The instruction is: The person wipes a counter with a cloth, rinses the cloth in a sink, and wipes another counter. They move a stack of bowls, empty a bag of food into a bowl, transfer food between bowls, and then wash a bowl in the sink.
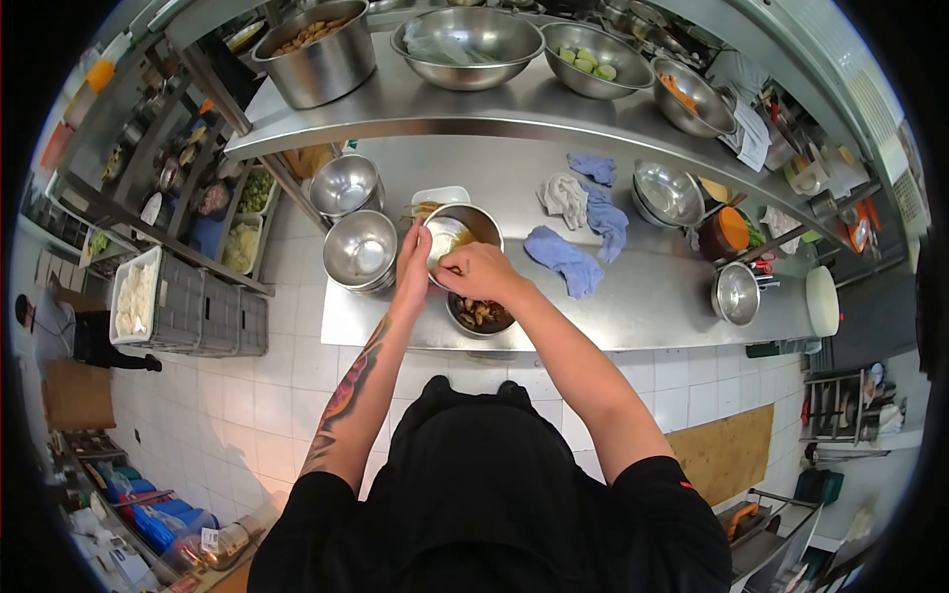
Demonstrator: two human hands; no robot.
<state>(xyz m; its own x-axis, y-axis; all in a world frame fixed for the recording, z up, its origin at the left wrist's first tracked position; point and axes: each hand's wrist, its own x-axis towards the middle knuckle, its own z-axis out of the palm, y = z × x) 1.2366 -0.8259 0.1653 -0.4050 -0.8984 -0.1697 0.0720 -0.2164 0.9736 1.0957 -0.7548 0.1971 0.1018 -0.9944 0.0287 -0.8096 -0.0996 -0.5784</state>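
My left hand (413,261) is upright along the left side of a steel bowl (484,223), fingers stretched out and close together. Some yellowish food or liquid shows inside that bowl. At its near rim my right hand (476,271) is closed, fingers bent inward; whatever they may hold is hidden. Just below, nearer to me, a second steel bowl (481,329) contains dark brown pieces of food. A white tray (453,194) with light brown food lies behind the first bowl, partly covered by it.
Stacked steel bowls (360,251) stand left of my hands. Blue cloths (565,261) and a whitish cloth (564,201) lie to the right. A raised shelf (455,123) with a pot and several bowls spans the back. Another person (59,326) is at the far left.
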